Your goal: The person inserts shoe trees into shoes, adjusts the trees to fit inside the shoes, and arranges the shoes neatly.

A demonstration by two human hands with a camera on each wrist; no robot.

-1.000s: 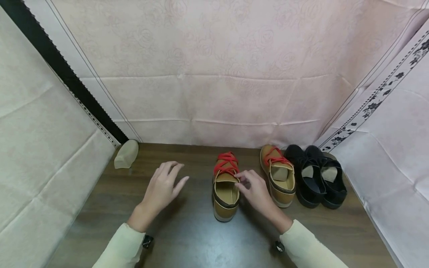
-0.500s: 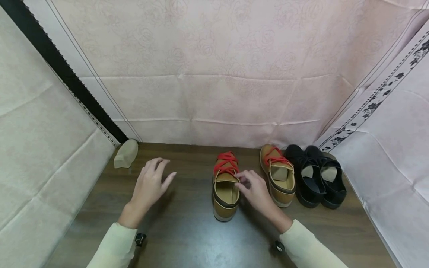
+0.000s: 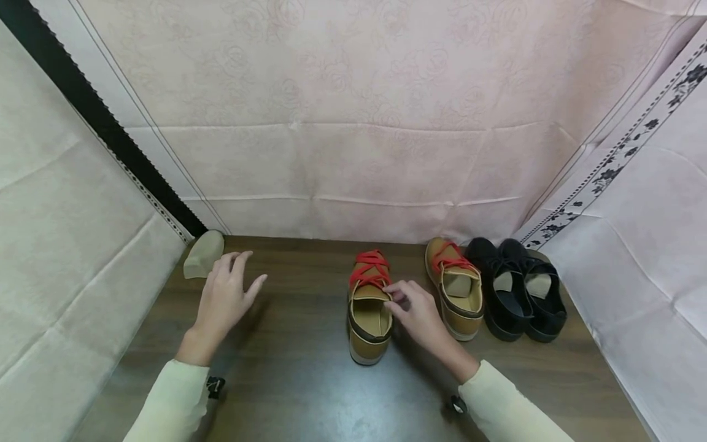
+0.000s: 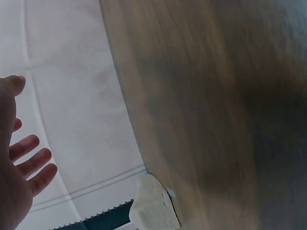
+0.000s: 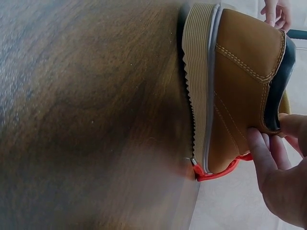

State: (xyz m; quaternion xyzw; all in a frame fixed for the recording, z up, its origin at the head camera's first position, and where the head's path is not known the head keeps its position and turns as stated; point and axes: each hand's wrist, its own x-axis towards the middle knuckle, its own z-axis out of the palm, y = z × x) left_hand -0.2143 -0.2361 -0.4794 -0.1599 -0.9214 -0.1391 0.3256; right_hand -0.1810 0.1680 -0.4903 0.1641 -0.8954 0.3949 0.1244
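A brown shoe (image 3: 369,348) with red laces (image 3: 370,267) stands upright on the wooden floor, toe toward the back wall. My right hand (image 3: 417,313) pinches the right edge of its opening; in the right wrist view, thumb and fingers grip the shoe's collar (image 5: 274,108). My left hand (image 3: 221,304) hovers at the left, fingers spread and relaxed, holding nothing. Just beyond its fingertips a cream, wedge-shaped shoe insert (image 3: 203,255) lies in the back left corner. In the left wrist view that insert (image 4: 153,206) sits at the bottom, apart from the hand.
Right of the gripped shoe stands its matching brown shoe (image 3: 463,319), with a pale insert inside. Beside that is a pair of black shoes (image 3: 508,325), also holding pale inserts. Patterned cloth walls (image 3: 331,159) enclose the floor at the back and both sides.
My left hand has moved left, away from the brown shoe and closer to the cream insert. The right hand keeps its grip on the shoe's edge. The head view has shifted slightly.
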